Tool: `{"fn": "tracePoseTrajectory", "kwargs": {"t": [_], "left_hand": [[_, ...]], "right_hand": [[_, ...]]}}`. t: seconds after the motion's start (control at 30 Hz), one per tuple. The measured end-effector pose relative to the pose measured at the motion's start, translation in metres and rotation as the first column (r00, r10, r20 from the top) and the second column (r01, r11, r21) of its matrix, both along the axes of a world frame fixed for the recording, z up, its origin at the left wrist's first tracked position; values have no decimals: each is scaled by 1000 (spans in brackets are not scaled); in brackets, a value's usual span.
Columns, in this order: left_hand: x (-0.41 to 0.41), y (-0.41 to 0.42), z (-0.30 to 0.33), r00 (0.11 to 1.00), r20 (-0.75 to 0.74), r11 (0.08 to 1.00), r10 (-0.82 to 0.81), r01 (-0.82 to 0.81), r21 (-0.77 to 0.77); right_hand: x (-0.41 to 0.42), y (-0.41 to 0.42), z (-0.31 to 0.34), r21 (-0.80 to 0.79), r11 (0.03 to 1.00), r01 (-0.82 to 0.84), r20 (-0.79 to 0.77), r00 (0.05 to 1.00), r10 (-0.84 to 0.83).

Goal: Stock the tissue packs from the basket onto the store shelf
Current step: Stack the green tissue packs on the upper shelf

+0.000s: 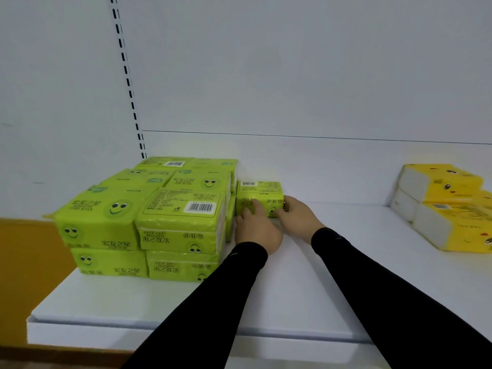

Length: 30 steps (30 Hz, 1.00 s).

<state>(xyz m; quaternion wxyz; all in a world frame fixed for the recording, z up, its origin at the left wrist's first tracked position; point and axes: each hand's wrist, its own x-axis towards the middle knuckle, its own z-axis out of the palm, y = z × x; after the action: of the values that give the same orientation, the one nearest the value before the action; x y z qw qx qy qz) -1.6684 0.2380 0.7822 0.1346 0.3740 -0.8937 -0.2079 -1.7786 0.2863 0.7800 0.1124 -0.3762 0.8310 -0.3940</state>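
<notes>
two hands, one green pack

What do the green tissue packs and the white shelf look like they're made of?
Green tissue packs: thin glossy plastic film, judging by the sheen, the wrinkles and the printed barcode; the white showing at the ends is probably the paper inside. Shelf: smooth, matt white, flat with a folded front lip, likely painted metal, though coated board can't be ruled out.
</notes>
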Motion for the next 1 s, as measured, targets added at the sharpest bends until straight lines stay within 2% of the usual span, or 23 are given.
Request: {"fn": "tracePoseTrajectory", "kwargs": {"t": [0.13, 0.27, 0.47, 0.63, 0.77, 0.9, 1.0], "left_hand": [[2, -1, 4, 1000, 2, 1000, 10, -10, 20], [8, 3, 16, 991, -132, 1000, -4, 8, 30], [26, 40, 42, 959, -274, 996, -73, 83, 26], [47, 111, 37, 916, -390, 991, -98, 125, 43], [71, 187, 12, 871, -482, 991, -90, 128, 46], [99, 269, -21, 780, -625, 982, -39, 144, 120], [112, 316, -54, 802, -591, 963, -79, 215, 163]], "right_hand": [[0, 4, 5, 35, 999, 4, 41, 999, -5], [13, 30, 19, 13, 998, 58, 59, 997, -59], [38, 109, 42, -203, 972, 118, 10, 993, -119], [57, 198, 31, -359, 924, 135, 23, 990, -136], [73, 276, 6, -440, 894, 87, 52, 996, -71], [79, 353, -32, -445, 894, 40, 86, 996, -2], [84, 402, -71, -391, 917, 80, 185, 983, -7]]}}
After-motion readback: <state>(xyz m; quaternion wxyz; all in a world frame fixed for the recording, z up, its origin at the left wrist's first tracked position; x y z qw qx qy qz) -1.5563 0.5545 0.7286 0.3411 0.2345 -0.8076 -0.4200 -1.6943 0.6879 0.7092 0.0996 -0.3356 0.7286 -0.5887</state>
